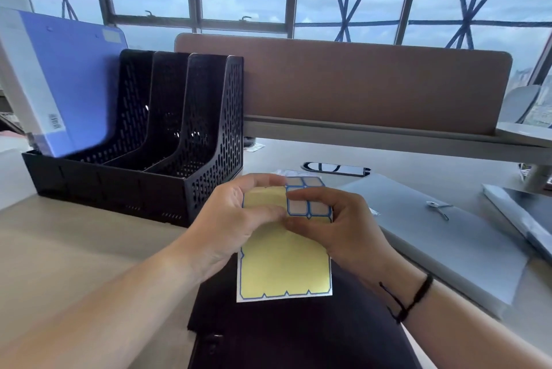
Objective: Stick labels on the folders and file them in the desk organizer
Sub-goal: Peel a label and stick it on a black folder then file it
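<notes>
Fingers (270, 212) of both hands pinch a label sheet (285, 267)
Left hand (230, 219) and right hand (337, 225) meet at its remaining labels (307, 206)

Two bare arms come in from the bottom of the picture. No sleeves show on them at all. The left hand (236, 216) has nothing on it: no ring, no watch, no band. The right hand (343, 225) has no ring that can be seen. On the right wrist there is a thin black string bracelet (418, 297). It goes around the wrist, and a loose bit of the same black string hangs off it. Low in the middle, the person's lap (298, 335) is covered in dark cloth.
</notes>
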A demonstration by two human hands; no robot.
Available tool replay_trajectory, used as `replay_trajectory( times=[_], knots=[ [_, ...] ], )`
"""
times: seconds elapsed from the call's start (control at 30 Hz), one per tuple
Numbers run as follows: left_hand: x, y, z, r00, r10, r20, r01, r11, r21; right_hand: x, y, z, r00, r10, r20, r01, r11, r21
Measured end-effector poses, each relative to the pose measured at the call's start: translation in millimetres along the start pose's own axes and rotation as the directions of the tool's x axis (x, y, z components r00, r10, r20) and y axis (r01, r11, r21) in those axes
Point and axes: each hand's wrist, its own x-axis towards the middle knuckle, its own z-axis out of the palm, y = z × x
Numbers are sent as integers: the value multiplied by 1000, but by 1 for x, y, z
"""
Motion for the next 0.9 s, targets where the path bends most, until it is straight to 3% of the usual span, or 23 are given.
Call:
replay_trajectory(
  times=[0.1, 0.43, 0.9],
  knots=[
    [-2, 1, 1, 998, -23, 52, 22, 1000, 18, 0, -1, -2, 1000, 3, -15, -3, 1000, 1],
    [-1, -1, 0, 999, -30, 20, 30, 1000, 5, 0, 2, -5, 998, 48, 34, -50, 998, 39],
    [4, -13, 2, 997, 77, -25, -69, 966, 247, -4, 2, 5, 995, 89, -37, -85, 991, 108]
  ],
)
